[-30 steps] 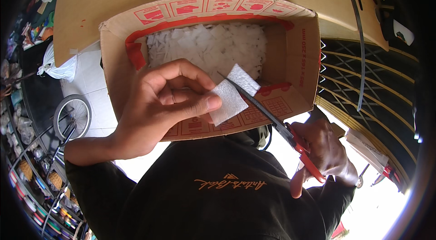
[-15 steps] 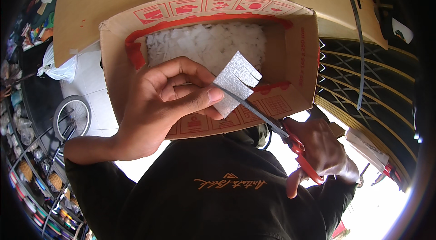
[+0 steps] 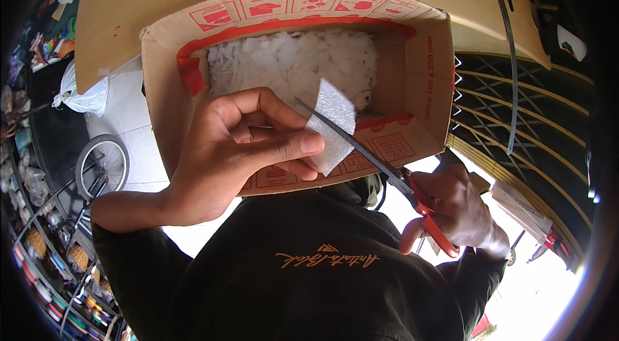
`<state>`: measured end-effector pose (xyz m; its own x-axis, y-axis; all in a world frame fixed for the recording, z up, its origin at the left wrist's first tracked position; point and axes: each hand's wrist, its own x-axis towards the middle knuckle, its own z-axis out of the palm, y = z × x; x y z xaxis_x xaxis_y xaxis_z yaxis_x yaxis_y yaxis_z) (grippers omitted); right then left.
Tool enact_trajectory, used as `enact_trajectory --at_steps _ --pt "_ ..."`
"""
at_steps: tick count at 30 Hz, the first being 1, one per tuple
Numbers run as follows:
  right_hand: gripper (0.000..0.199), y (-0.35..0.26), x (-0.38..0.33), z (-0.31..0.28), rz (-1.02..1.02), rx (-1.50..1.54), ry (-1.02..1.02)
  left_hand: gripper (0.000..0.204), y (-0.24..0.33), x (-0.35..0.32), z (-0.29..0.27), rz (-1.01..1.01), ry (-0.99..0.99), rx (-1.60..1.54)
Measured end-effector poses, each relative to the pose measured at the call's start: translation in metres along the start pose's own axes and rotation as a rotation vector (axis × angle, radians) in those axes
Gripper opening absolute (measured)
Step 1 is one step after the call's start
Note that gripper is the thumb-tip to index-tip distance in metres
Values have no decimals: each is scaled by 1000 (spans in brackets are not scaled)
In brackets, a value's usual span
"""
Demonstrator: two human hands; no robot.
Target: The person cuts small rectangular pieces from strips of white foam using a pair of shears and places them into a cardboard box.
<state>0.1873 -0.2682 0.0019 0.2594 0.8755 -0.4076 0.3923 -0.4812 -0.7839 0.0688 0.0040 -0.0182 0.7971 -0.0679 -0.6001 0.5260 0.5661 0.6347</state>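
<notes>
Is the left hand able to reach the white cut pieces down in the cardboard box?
Probably yes: the left hand hangs right over the open cardboard box, and nothing covers the white cut pieces. It does hold a white foam piece, though.

An open cardboard box [image 3: 422, 77] is carried on the person's lap against the dark shirt [image 3: 309, 270], and its floor is covered by a layer of white cut pieces [image 3: 290, 60], heaped loosely between the red-taped walls and piled up toward the far side.
</notes>
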Motion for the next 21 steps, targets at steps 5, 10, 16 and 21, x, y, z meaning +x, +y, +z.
enact_trajectory --at_steps 5,10,16,21 --pt "71 -4 2 -9 59 -36 -73 13 -2 0 -1 30 17 22" --pt "72 -5 -3 -6 15 20 -54 16 -7 1 0 79 86 5" --pt "74 -16 -13 33 -13 144 -3 15 -8 2 -1 115 117 -17" --pt "75 -12 -6 20 -14 107 12 14 -12 4 0 180 83 24"
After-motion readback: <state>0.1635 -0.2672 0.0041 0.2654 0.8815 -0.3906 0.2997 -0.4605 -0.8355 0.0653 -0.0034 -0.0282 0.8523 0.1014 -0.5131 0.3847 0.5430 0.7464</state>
